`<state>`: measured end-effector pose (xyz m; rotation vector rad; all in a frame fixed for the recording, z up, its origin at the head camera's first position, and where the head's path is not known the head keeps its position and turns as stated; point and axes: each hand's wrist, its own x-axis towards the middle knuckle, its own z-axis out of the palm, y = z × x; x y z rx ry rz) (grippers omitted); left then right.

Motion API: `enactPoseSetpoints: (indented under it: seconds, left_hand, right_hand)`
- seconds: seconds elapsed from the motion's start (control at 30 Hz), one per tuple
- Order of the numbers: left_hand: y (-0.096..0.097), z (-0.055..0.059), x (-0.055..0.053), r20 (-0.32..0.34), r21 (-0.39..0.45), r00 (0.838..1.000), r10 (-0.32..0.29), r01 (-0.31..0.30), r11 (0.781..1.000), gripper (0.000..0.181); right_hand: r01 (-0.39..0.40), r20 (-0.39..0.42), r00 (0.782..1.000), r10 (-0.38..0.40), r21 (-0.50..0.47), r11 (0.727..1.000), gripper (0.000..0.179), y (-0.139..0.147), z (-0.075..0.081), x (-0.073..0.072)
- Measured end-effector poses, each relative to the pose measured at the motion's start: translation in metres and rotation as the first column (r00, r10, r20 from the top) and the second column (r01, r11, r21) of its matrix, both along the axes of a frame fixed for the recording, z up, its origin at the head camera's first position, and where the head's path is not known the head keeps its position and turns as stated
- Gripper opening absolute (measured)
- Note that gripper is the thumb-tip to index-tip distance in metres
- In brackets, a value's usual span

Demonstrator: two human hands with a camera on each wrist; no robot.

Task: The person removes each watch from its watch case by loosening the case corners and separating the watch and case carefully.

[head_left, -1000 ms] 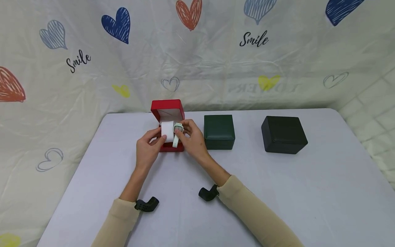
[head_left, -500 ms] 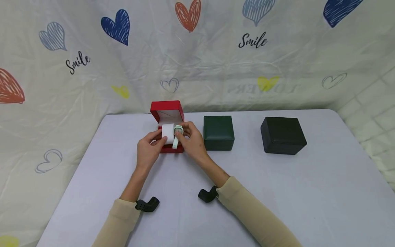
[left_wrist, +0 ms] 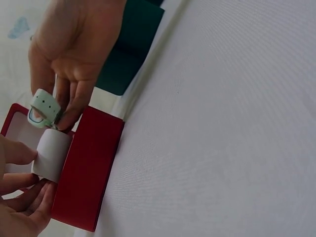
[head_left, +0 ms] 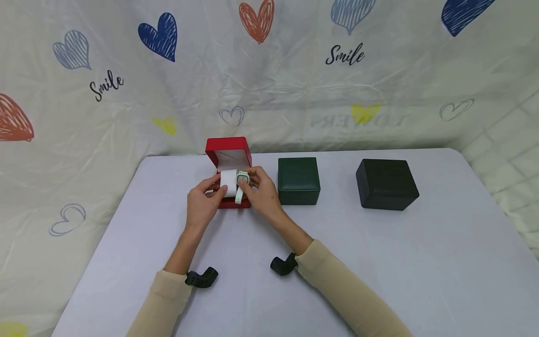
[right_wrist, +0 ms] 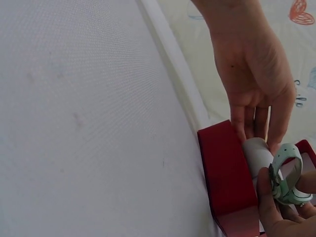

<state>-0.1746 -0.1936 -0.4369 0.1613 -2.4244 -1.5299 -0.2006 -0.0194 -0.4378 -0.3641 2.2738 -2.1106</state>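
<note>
one watch [head_left: 242, 177] held in right grip [head_left: 265, 194], left grip [head_left: 201, 205] pinching white cushion [head_left: 229, 181]

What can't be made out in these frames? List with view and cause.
- Head: time on the watch; dial too small.
- Head: what lies beneath the white cushion in the red box; the cushion covers it.
- Head: contents of the green box and black box; both closed.
- Left wrist: rest of the left hand; cut off by left edge.
- Right wrist: rest of the right hand; cut off by frame edges.
</note>
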Motion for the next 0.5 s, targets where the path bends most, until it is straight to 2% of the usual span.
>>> enactPoseSetpoints:
  seconds: [0.27, 0.5]
  left_hand:
    - [-0.0012, 0.0002, -0.0008, 0.032, -0.024, 0.999, -0.011, 0.011, 1.0, 0.044]
    - [-0.0024, 0.001, -0.0025, 0.062, -0.07, 0.997, -0.044, 0.048, 0.996, 0.046]
  right_hand:
    - [0.0, 0.012, 1.0, 0.0, 0.038, 0.999, 0.031, -0.0007, 0.0022, 0.0002]
    - [0.01, 0.009, 1.0, -0.011, 0.087, 0.996, 0.03, -0.0008, 0.0033, 0.0001]
